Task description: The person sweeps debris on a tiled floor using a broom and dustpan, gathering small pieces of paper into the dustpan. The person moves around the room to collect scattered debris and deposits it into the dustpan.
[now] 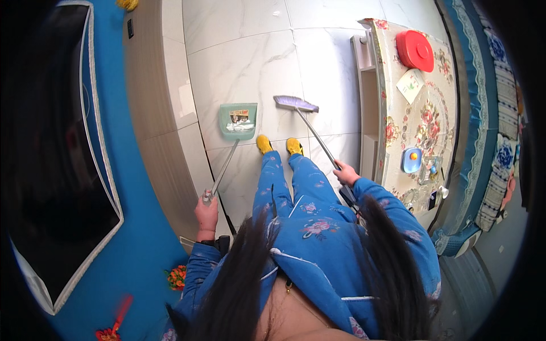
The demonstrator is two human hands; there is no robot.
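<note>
My left hand (207, 214) grips the top of the metal handle of a green long-handled dustpan (225, 120). The pan rests on the tiled floor ahead of my left foot, with crumpled white paper (240, 126) and a printed wrapper or card (239, 116) in it. My right hand (346, 172) is closed around the grey handle (318, 138) of a broom. The broom's purple head (296, 103) is at the floor, right of the dustpan and apart from it, beyond my yellow shoes (294, 146).
A long wood-look cabinet (149, 98) runs along the left. On the right stands a table with a flowered cover (394, 111), bearing a red lidded box (414, 50), a card (410, 86) and a blue tray (412, 160). A sofa (469, 170) lies beyond it.
</note>
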